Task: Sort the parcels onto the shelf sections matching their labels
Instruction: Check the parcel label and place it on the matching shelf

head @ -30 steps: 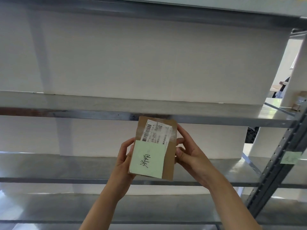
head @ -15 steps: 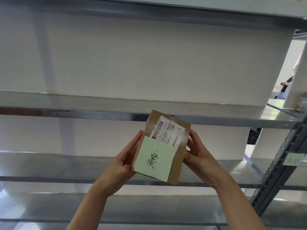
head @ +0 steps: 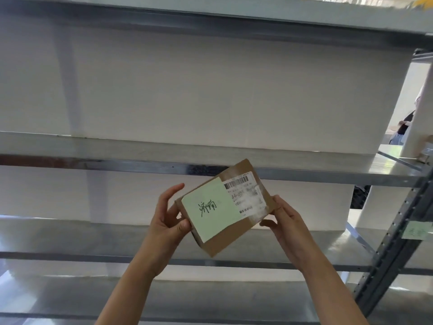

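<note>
Parcel (head: 225,240): a flat brown cardboard box, held in the air in front of the metal shelf (head: 93,164), just below the middle of the view. It is tilted, its long side running from 8 o'clock up to 2 o'clock, with the broad face turned to the camera.

A pale green note (head: 208,207) covers most of that face and bears two black handwritten characters, which look like 济南. At the note's 2 o'clock side lies a white shipping label (head: 246,195) under glossy tape. It shows a barcode along its top and a line beginning "J4-"; the rest is too blurred to read.

The left hand (head: 168,221) grips the parcel's 9 o'clock end, thumb pressed on the near edge and fingers reaching behind. The right hand (head: 285,221) holds the 3 o'clock end, thumb underneath, fingers curled behind.

At 4 o'clock, a second green note (head: 417,229) is stuck to the shelf upright (head: 396,249); its writing is unreadable.
</note>
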